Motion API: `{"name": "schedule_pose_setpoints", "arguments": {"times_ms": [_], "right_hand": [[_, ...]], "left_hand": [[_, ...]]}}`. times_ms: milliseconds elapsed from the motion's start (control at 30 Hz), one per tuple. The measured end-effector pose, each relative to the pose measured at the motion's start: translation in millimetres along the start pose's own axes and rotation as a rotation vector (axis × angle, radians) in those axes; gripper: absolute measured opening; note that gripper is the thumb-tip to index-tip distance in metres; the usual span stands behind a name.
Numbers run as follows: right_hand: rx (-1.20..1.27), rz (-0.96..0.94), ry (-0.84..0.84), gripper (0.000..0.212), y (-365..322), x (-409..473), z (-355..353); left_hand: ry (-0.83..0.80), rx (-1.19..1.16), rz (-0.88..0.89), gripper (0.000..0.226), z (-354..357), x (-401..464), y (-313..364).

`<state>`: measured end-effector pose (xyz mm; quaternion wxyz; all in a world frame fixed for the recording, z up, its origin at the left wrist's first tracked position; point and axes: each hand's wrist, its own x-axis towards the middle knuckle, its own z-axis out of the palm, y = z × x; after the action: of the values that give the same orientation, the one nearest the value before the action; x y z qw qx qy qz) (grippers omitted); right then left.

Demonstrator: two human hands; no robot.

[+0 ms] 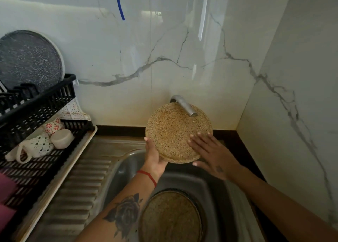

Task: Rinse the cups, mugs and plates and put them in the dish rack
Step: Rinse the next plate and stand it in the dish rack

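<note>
A tan speckled plate is held tilted over the sink, just under the tap. My left hand grips its lower left rim from beneath. My right hand lies flat with straight fingers on the plate's lower right face. No water stream shows at the tap. A second speckled plate with a dark rim lies in the sink basin. The black dish rack at the left holds a dark speckled plate upright, and mugs and cups below.
A ribbed steel drainboard lies between rack and basin. The rack stands on a cream tray. Marble-look walls close the back and right. A blue tube hangs at the top. Something pink sits at the left edge.
</note>
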<state>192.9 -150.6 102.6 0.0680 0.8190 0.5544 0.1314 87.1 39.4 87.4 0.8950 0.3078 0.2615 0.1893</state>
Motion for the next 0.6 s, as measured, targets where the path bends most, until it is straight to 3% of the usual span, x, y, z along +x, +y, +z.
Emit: {"name": "schedule_pose_setpoints", "arguments": {"times_ms": [67,167,333,467,600], "right_hand": [[0.031,0.038,0.032,0.065,-27.7,10.5,6.1],[0.160,-0.066,0.072,0.059,-72.5,29.4,15.0],[0.236,-0.257,0.154,0.068,-36.7,10.7,23.5],[0.118,-0.042,0.272,0.054,-2.7,-8.2,26.0],[0.276,-0.067,0.223,0.072,-61.2,21.8,25.4]], "left_hand": [[0.023,-0.031,-0.025,0.074,4.5,2.3,-6.6],[0.073,-0.041,-0.137,0.082,10.7,3.9,-14.0],[0.047,-0.019,-0.043,0.075,5.0,1.7,-6.4],[0.038,0.050,0.061,0.070,-0.7,-0.5,-0.2],[0.126,0.017,0.055,0.060,23.8,-12.5,-12.2]]}}
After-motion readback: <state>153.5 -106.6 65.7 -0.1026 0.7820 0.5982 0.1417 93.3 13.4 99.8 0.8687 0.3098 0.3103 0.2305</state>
